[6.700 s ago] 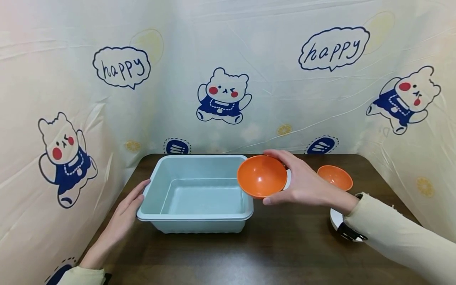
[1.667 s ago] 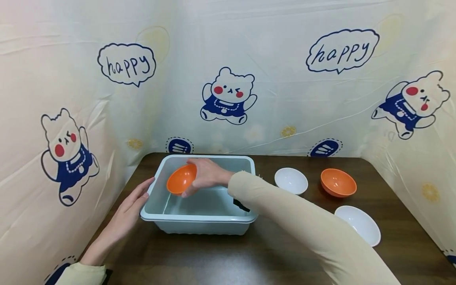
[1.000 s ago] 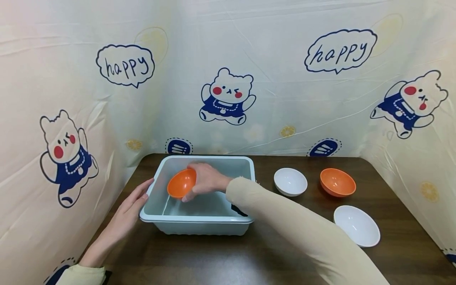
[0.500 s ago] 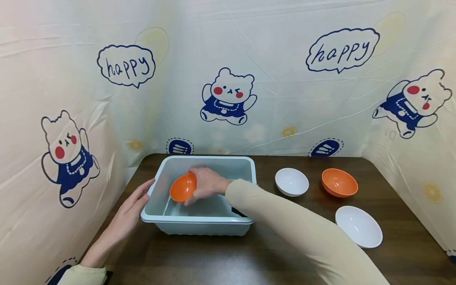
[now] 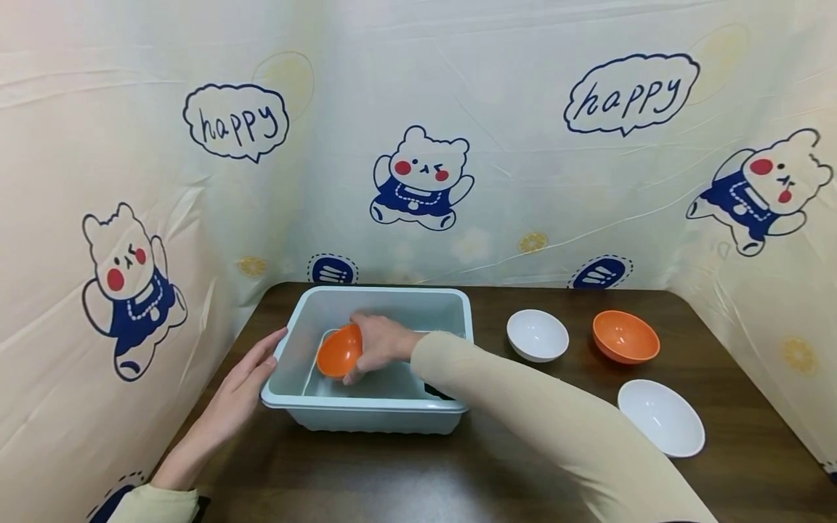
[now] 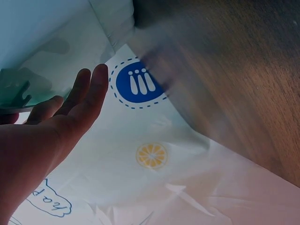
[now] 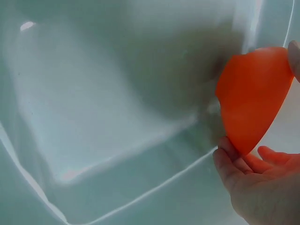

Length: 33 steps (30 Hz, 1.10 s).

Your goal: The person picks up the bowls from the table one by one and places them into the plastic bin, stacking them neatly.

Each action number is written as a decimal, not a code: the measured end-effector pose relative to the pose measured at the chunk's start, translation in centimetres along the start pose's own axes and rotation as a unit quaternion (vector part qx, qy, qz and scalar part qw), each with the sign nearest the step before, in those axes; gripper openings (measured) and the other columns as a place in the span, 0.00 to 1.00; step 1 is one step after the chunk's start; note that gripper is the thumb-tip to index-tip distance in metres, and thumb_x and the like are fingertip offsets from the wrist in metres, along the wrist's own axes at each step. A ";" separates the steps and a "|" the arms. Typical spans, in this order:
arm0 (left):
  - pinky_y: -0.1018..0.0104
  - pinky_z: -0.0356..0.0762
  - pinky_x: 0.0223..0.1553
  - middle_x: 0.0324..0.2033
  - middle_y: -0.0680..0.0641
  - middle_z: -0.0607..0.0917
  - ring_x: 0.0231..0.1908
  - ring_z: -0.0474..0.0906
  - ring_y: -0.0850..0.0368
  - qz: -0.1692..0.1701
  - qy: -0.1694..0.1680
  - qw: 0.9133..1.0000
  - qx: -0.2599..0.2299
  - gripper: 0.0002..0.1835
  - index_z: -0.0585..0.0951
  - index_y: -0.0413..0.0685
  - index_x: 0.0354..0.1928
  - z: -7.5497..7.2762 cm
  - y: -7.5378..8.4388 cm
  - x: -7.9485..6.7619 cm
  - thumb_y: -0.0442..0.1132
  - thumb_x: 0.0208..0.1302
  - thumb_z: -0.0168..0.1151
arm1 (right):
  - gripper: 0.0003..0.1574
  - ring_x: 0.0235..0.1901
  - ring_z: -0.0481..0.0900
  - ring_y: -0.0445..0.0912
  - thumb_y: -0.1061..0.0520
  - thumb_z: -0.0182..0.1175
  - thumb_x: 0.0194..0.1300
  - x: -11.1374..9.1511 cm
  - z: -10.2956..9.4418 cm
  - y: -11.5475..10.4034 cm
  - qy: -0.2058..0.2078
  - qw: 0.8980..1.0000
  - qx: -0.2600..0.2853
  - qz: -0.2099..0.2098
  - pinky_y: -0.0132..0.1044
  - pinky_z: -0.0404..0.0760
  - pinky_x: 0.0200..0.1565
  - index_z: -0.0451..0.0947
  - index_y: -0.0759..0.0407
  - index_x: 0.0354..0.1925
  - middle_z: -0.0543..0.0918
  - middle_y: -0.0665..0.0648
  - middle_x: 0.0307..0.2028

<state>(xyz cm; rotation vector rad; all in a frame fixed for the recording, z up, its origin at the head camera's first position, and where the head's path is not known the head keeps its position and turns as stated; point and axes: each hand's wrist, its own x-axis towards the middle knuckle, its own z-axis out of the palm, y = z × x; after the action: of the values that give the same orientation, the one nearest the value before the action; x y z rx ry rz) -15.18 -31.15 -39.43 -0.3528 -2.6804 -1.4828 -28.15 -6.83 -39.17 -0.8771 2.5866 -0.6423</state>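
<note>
My right hand reaches into a pale blue plastic basin and grips a small orange bowl between thumb and fingers. The bowl is tilted, its hollow turned up and to the left, low inside the basin's left half. In the right wrist view, fingers and thumb hold opposite edges of the orange bowl, close over the basin floor. My left hand rests with loosely extended fingers against the basin's left rim. In the left wrist view, the left hand lies beside the basin wall.
On the dark wooden table, right of the basin, stand a white bowl, another orange bowl and a second white bowl. A printed cloth hangs behind and along both sides.
The orange bowl has gone from beside the basin's right rim into its left part. Over the last second my right hand has lowered it further. My left hand has stayed at the rim.
</note>
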 end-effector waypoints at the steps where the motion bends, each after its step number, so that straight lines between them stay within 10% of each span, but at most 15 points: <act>1: 0.81 0.68 0.52 0.78 0.32 0.60 0.68 0.65 0.33 -0.002 -0.001 1.000 -0.001 0.28 0.56 0.41 0.83 0.0 0.0 0.0 0.42 0.88 0.37 | 0.65 0.51 0.76 0.45 0.38 0.83 0.50 0.0 0.0 0.0 -0.003 1.000 0.001 0.001 0.39 0.78 0.55 0.62 0.57 0.76 0.78 0.54 0.62; 33: 0.77 0.71 0.52 0.78 0.32 0.61 0.67 0.67 0.33 -0.008 -0.006 1.000 0.003 0.28 0.55 0.42 0.83 0.0 0.1 0.1 0.42 0.88 0.37 | 0.59 0.47 0.76 0.44 0.40 0.85 0.50 0.6 0.8 -0.2 -0.009 1.000 -0.013 0.003 0.36 0.78 0.52 0.65 0.55 0.70 0.79 0.53 0.55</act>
<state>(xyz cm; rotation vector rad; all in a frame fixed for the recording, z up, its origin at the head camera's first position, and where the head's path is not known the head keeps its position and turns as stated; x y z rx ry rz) -15.30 -31.10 -39.33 -0.3419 -2.7043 -1.4802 -28.16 -7.60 -39.88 -0.8793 2.5847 -0.5985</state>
